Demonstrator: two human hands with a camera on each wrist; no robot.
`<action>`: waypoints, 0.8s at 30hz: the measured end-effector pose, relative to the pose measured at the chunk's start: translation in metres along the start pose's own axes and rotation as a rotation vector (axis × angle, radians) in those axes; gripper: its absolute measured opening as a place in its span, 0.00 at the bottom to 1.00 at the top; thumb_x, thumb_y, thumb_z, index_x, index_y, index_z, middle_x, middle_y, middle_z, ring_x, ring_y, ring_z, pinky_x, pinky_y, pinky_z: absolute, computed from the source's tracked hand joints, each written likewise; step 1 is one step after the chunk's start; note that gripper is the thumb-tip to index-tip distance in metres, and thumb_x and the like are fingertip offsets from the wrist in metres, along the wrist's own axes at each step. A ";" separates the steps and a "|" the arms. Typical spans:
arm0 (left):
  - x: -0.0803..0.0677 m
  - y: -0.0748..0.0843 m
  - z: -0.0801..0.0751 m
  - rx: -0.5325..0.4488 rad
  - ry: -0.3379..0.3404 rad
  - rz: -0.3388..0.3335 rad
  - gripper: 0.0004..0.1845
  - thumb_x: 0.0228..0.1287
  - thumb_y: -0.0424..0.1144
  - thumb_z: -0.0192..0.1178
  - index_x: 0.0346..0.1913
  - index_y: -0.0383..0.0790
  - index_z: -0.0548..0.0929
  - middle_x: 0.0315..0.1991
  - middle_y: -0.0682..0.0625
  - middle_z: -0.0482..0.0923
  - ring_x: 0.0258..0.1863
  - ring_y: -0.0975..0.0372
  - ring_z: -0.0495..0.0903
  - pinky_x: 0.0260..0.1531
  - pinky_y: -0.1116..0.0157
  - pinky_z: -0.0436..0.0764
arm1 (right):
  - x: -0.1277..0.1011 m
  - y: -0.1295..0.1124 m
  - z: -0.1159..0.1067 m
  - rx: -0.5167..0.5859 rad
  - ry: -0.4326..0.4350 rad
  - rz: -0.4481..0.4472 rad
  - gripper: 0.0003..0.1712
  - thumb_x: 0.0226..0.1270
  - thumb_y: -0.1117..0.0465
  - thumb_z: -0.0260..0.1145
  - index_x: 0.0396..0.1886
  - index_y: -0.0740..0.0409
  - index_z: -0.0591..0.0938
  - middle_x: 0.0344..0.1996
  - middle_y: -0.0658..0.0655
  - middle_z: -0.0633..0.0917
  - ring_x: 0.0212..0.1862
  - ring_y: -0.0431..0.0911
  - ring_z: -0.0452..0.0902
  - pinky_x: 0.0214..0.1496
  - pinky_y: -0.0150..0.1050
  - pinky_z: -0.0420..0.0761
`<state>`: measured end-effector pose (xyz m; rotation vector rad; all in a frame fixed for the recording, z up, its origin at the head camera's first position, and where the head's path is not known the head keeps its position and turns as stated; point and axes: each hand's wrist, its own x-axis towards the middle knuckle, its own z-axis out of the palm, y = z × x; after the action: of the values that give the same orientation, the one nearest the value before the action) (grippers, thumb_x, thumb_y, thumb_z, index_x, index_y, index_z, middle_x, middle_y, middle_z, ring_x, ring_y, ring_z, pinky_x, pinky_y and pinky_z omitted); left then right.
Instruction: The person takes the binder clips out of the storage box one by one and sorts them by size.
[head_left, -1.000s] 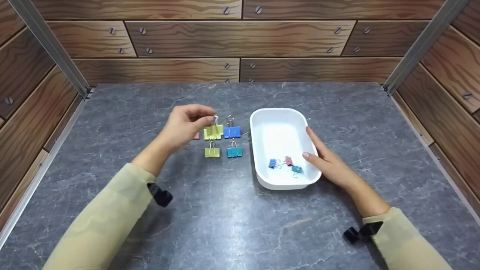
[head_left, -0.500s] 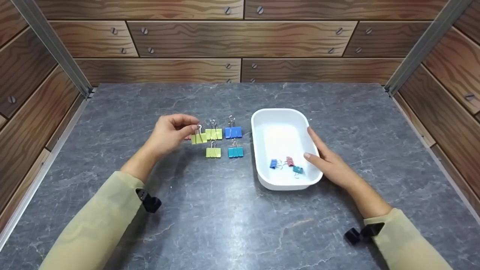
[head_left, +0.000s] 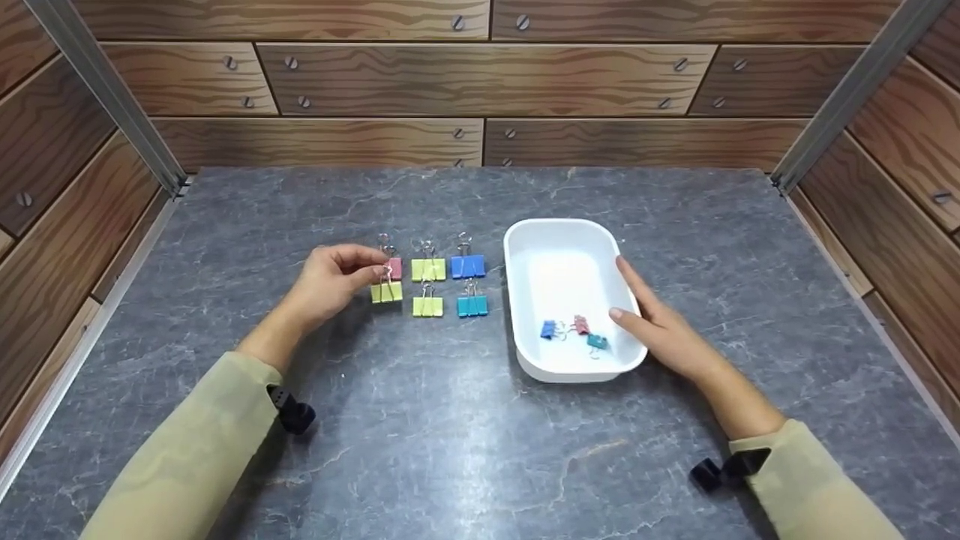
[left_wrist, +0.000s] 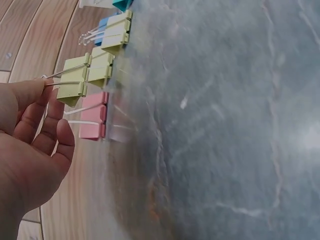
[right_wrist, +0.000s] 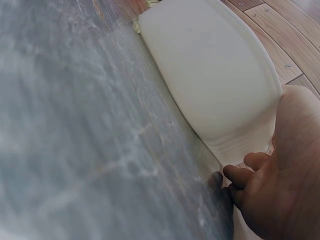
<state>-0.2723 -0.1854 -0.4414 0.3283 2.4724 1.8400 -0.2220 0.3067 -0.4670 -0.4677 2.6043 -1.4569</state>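
Observation:
My left hand [head_left: 326, 281] pinches the wire handles of a yellow binder clip [head_left: 387, 292] between thumb and fingertips. In the left wrist view that held clip [left_wrist: 72, 82] hangs handles toward the hand, with a pink binder clip [left_wrist: 93, 117] standing beyond it. To its right, two yellow binder clips [head_left: 428, 270], a blue binder clip [head_left: 468, 266] and a teal binder clip [head_left: 472, 305] stand in two rows. My right hand [head_left: 664, 330] grips the right side of a white plastic tub [head_left: 512, 300], thumb over the rim and fingers along the outside wall.
Inside the tub, near its front end, lie a small blue binder clip [head_left: 549, 328], a small red one and a small teal one [head_left: 597, 341]. The grey marbled tabletop [head_left: 450, 450] ends at wood-patterned walls [head_left: 480, 79] at the back and both sides.
My left hand has carried the yellow clip leftward and toward the front, from over the back yellow clip to in front of the pink one. The right hand stays on the tub.

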 end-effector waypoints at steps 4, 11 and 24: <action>-0.002 -0.004 0.000 0.014 0.002 -0.031 0.12 0.70 0.28 0.69 0.54 0.27 0.88 0.49 0.40 0.89 0.41 0.62 0.83 0.42 0.68 0.82 | 0.000 0.001 -0.001 0.005 0.000 -0.003 0.44 0.84 0.52 0.60 0.88 0.35 0.47 0.87 0.53 0.47 0.84 0.57 0.44 0.81 0.60 0.52; -0.004 -0.011 0.002 0.010 0.009 -0.024 0.12 0.70 0.27 0.68 0.53 0.26 0.88 0.53 0.36 0.88 0.41 0.65 0.84 0.42 0.72 0.81 | -0.001 0.001 0.000 0.009 -0.008 -0.004 0.44 0.85 0.51 0.59 0.89 0.36 0.46 0.87 0.52 0.46 0.84 0.56 0.42 0.81 0.60 0.52; -0.004 -0.019 0.004 0.030 0.017 -0.018 0.11 0.69 0.26 0.68 0.51 0.26 0.89 0.51 0.38 0.88 0.42 0.65 0.83 0.43 0.73 0.80 | -0.001 0.000 0.000 0.004 0.001 0.004 0.44 0.84 0.51 0.60 0.88 0.35 0.47 0.87 0.55 0.48 0.84 0.57 0.45 0.81 0.59 0.54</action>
<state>-0.2705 -0.1877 -0.4606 0.2929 2.5074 1.8084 -0.2206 0.3072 -0.4670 -0.4608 2.6010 -1.4617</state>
